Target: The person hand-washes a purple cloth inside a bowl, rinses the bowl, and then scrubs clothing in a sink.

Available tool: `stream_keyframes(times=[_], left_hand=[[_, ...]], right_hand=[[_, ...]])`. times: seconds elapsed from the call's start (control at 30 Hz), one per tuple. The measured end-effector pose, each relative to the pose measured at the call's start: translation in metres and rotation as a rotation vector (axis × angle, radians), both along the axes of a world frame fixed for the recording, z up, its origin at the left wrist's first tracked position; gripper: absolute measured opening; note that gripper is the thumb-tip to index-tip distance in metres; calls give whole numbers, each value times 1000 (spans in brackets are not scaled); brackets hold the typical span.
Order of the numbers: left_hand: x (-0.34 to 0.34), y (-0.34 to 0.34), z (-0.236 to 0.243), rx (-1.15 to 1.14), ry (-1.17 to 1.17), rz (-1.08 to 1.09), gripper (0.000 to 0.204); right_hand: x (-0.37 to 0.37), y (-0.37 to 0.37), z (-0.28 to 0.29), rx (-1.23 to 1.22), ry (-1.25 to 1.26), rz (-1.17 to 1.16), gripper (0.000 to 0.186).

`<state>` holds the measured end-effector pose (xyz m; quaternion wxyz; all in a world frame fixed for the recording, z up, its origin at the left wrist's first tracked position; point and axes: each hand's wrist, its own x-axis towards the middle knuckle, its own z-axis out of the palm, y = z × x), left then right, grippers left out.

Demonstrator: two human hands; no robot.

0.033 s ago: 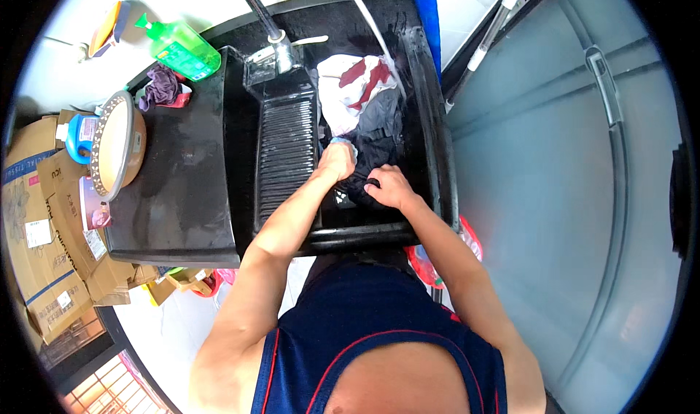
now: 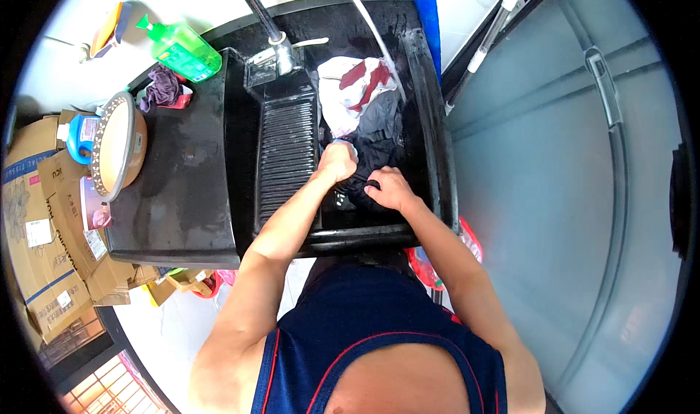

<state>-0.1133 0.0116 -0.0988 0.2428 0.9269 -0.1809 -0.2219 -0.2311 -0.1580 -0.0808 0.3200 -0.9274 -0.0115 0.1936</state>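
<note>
Both hands work in the black sink (image 2: 430, 122). The left hand (image 2: 337, 162) and right hand (image 2: 390, 188) have their fingers closed on the dark garment (image 2: 372, 151).

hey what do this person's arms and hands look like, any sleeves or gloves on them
No gloves and no sleeves. The left hand and right hand are bare, as are both forearms and upper arms. The navy sleeveless top has thin red piping. No watch, rings or bands show.
</note>
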Motion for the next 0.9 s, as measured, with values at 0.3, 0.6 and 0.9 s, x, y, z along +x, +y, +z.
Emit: stream_keyframes(times=[0.3, 0.6, 0.9], left_hand=[[57, 8, 163, -1160, -127, 325, 10], [82, -39, 206, -1440, 166, 368, 18], [8, 13, 101, -374, -321, 285, 26]], right_hand=[[1, 1, 10, -26, 75, 1, 41], [-1, -1, -2, -8, -97, -20, 31], [-3, 0, -10, 16, -139, 26, 32]])
